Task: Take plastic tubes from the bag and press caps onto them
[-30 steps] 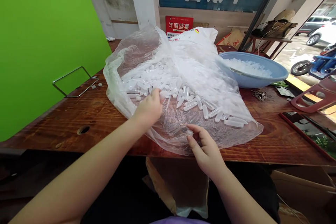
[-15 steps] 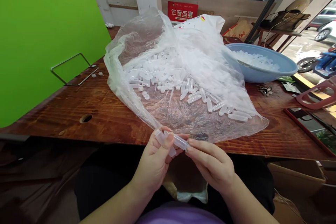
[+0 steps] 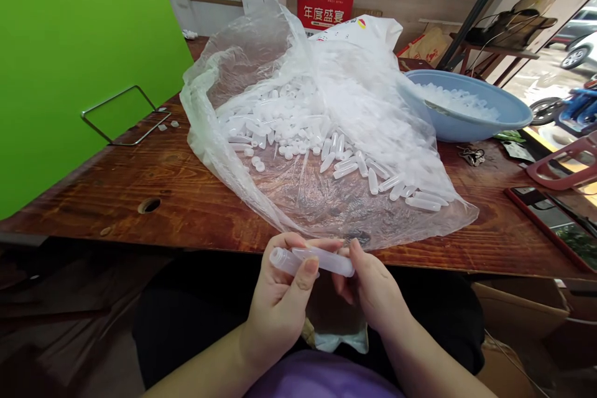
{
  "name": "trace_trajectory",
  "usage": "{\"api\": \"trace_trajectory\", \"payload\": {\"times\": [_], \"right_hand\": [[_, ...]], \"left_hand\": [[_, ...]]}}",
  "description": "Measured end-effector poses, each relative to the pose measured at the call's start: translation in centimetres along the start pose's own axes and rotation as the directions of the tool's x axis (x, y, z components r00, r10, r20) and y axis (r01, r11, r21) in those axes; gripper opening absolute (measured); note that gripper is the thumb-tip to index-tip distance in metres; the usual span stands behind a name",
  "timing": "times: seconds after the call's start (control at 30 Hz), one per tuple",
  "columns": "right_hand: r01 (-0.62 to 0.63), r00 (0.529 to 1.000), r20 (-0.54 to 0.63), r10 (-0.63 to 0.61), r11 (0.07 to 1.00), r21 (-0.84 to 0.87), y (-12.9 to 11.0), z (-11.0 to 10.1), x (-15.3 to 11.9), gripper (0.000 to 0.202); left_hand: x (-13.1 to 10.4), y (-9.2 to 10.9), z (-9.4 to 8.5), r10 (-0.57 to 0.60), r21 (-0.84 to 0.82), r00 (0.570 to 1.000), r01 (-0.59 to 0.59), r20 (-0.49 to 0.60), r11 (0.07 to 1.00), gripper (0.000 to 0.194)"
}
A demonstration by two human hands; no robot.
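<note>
On the far left we see a big green board (image 3: 84, 62), and a bent metal wire (image 3: 125, 143) is right by it. A few small white bits (image 3: 175, 124) lie near the wire on the brown wood table (image 3: 209, 217). The table has a round hole (image 3: 149, 205) in it.

Next we see a big, thin, see-through bag (image 3: 198, 137), open toward us. Lots of little white caps (image 3: 259, 165) and cloudy tubes (image 3: 345, 169) are heaped in it.

In front of the bag, at the table's near edge, our left hand (image 3: 282, 308) is closed around the first tube (image 3: 284, 260). Its open end points left. Our left thumb presses down by both tubes we have. The second tube (image 3: 326, 261) lies across the first one, with its pointy end to the left. Our right hand (image 3: 380, 292) has its fingers closed on the other end, so the second tube is between our two hands.

Behind the bag is a red sign (image 3: 325, 9). To the right sits a blue bowl (image 3: 466, 127) with white pieces in it. Some keys (image 3: 472, 155) lie near the bowl, and a pink plastic thing (image 3: 555, 168) is at the far right.
</note>
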State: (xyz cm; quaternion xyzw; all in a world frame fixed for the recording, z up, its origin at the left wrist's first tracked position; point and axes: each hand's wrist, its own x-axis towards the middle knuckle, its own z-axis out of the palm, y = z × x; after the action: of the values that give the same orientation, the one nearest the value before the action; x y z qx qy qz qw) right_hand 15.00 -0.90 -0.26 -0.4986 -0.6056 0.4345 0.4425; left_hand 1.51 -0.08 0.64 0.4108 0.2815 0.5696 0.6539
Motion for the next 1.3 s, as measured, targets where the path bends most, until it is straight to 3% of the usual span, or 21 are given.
{"api": "trace_trajectory", "payload": {"times": [0.17,0.27,0.3,0.37,0.43,0.5,0.53,0.57,0.6,0.67,0.7,0.77,0.83,0.9,0.97,1.07,1.2,1.3], "right_hand": [[0.121,0.990,-0.069,-0.126,0.990,-0.070,-0.3,0.3,0.0,0.043],[-0.129,0.991,0.012,0.130,0.962,0.242,-0.6,1.3,0.2,0.050],[-0.254,0.966,0.061,0.249,0.892,0.374,-0.7,1.7,0.4,0.051],[-0.486,0.867,0.219,0.447,0.664,0.569,-0.8,2.4,0.6,0.052],[-0.648,0.753,0.438,0.490,0.440,0.622,-0.8,2.8,0.7,0.055],[-0.742,0.670,0.608,0.426,0.366,0.562,-0.6,2.6,0.6,0.059],[-0.751,0.659,0.631,0.409,0.411,0.517,-0.6,2.3,0.6,0.060],[-0.725,0.679,0.604,0.417,0.509,0.464,-0.6,1.9,0.5,0.060],[-0.658,0.734,0.522,0.435,0.647,0.386,-0.6,1.3,0.5,0.059],[-0.435,0.884,0.236,0.404,0.896,0.094,-1.0,-0.2,0.6,0.055],[-0.333,0.933,0.109,0.342,0.938,-0.095,-1.3,-1.1,0.7,0.050],[-0.201,0.976,-0.005,0.217,0.893,-0.402,-2.2,-2.9,1.6,0.040],[-0.112,0.991,-0.007,0.133,0.795,-0.597,-3.2,-4.3,3.4,0.033],[-0.022,0.999,0.010,0.045,0.657,-0.754,-4.1,-4.9,6.1,0.028],[0.040,0.999,0.042,-0.007,0.486,-0.873,-4.5,-4.9,9.6,0.024],[0.129,0.988,0.149,0.039,0.316,-0.940,-3.9,-4.0,15.1,0.022],[0.138,0.984,0.163,0.068,0.278,-0.951,-1.9,-2.5,20.5,0.026],[0.144,0.982,0.171,0.081,0.273,-0.951,-0.9,-1.5,21.9,0.029]], "left_hand": [[-0.3,-0.2,-0.2,0.046,0.056,0.998,-0.048,0.035,0.997,0.011],[-0.4,-0.2,-0.1,0.080,0.091,0.994,-0.087,0.075,0.992,0.012],[-0.4,-0.2,-0.1,0.098,0.103,0.992,-0.106,0.078,0.989,0.012],[-0.4,-0.2,-0.1,0.158,0.150,0.985,-0.168,0.075,0.974,0.012],[-0.5,-0.4,-0.2,0.229,0.213,0.969,-0.245,0.095,0.946,0.015],[-0.6,-0.4,-0.5,0.273,0.250,0.951,-0.303,0.148,0.920,0.019],[-0.7,-0.4,-0.8,0.279,0.254,0.942,-0.321,0.187,0.912,0.020],[-0.7,-0.2,-1.0,0.279,0.256,0.933,-0.334,0.229,0.907,0.021],[-0.7,-0.1,-1.3,0.279,0.257,0.924,-0.346,0.262,0.902,0.022],[-0.7,0.4,-2.1,0.293,0.280,0.904,-0.382,0.311,0.881,0.026],[-0.6,0.6,-2.4,0.296,0.319,0.894,-0.404,0.337,0.858,0.028],[-0.4,0.7,-3.0,0.218,0.463,0.875,-0.423,0.433,0.779,0.034],[-0.2,0.5,-3.4,0.031,0.612,0.830,-0.435,0.557,0.660,0.039],[0.0,-0.2,-3.6,-0.161,0.699,0.762,-0.459,0.627,0.549,0.041],[0.0,-0.9,-3.8,-0.257,0.727,0.713,-0.493,0.652,0.479,0.043],[-0.2,-1.4,-4.0,-0.261,0.745,0.717,-0.522,0.647,0.415,0.047],[-0.6,-1.1,-4.5,-0.230,0.757,0.736,-0.540,0.637,0.368,0.048],[-1.0,-0.4,-4.9,-0.214,0.750,0.731,-0.562,0.648,0.349,0.042]]}}
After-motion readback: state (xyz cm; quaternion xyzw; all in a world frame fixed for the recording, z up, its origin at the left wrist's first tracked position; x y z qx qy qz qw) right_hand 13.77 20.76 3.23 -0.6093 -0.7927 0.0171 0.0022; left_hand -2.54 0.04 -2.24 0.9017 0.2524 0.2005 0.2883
